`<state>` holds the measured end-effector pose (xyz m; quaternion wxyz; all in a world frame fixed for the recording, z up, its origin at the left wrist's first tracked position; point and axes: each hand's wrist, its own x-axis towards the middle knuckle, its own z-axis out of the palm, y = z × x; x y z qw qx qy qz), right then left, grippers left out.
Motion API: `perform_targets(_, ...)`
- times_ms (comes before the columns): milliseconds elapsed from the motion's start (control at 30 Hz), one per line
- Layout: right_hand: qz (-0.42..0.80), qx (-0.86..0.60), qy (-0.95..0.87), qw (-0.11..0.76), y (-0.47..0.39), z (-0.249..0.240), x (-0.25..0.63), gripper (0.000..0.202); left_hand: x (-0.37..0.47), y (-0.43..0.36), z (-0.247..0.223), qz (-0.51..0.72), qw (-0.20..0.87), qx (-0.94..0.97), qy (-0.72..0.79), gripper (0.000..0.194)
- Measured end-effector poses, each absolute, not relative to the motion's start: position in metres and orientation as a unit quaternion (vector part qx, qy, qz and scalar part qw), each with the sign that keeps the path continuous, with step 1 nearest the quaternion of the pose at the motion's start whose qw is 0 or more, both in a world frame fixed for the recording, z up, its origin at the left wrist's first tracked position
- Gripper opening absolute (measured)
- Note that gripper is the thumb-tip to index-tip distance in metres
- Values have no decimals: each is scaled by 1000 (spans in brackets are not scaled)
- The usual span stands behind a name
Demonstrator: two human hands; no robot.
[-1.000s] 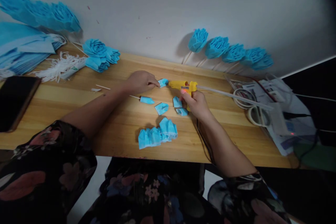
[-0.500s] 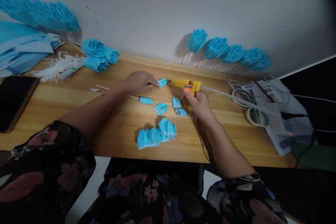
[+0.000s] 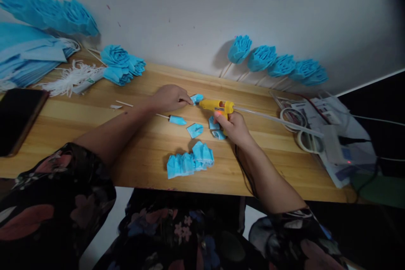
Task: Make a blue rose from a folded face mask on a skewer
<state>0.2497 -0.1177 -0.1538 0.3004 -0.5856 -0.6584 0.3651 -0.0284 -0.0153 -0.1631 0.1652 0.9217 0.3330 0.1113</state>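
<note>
My left hand (image 3: 172,98) pinches a small folded blue piece (image 3: 197,99) just above the wooden table. My right hand (image 3: 234,126) is wrapped round the grip of a yellow glue gun (image 3: 215,106), whose nozzle meets the right part of that piece. A long clear glue stick (image 3: 272,120) runs out of the gun's back. Below the hands lie a blue roll (image 3: 177,120) on a thin stick, a folded blue piece (image 3: 195,130), two more pieces partly behind the gun, and a row of crumpled blue pieces (image 3: 190,163).
Blue flowers on sticks (image 3: 262,58) lean at the wall. More blue flowers (image 3: 118,63), white cords (image 3: 71,79), stacked blue masks (image 3: 28,57) and a black phone (image 3: 20,120) lie left. Tape rolls (image 3: 309,141) and papers lie right; a black cable hangs from the gun.
My right hand and the glue gun have moved left and slightly down, and the nozzle now overlaps the blue piece. My left hand keeps its pinch almost in the same place.
</note>
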Motion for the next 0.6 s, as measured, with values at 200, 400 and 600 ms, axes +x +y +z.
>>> perform_targets(200, 365, -584, -660, 300, -118, -155, 248, 53, -29, -14, -166, 119, 163, 923, 328, 40)
perform_targets(400, 349, -591, -662, 301, -117, -154, 251, 53, -29, -17, -162, 107, 170, 919, 340, 41)
perform_targets(600, 343, -596, -660, 303, -116, -157, 254, 52, -28, -18, -162, 111, 167, 919, 340, 38)
